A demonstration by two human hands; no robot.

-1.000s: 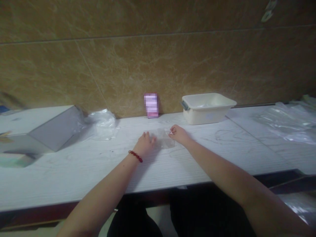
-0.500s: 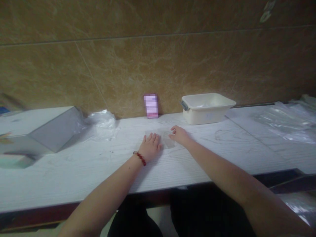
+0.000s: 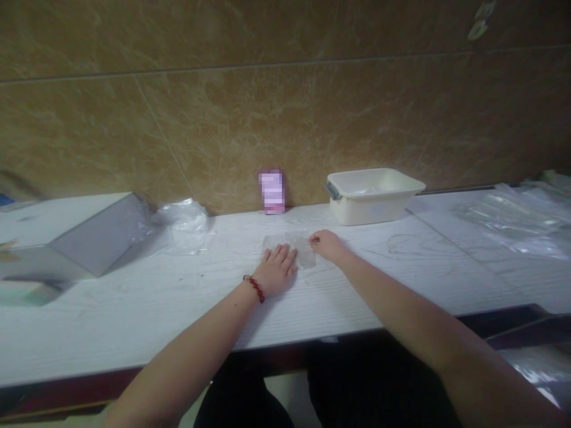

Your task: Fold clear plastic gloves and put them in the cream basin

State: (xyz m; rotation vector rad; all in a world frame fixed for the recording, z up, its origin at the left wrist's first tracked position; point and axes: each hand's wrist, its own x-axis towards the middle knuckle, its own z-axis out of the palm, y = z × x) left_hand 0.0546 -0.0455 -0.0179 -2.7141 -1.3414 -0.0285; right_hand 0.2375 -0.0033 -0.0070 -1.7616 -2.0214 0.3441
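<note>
So the clear plastic piece (image 3: 307,255) lies flat on the white table (image 3: 187,321), longer side to side, left hand (image 3: 276,272) spread open right on top, right hand (image 3: 329,245) pinched nearly shut at its right edge, seemingly holding it.

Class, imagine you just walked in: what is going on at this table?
A person's left hand lies spread on a small clear plastic bag on the white table. The right hand has its fingers pinched at the bag's right edge. Behind them stands a cream tub.
</note>
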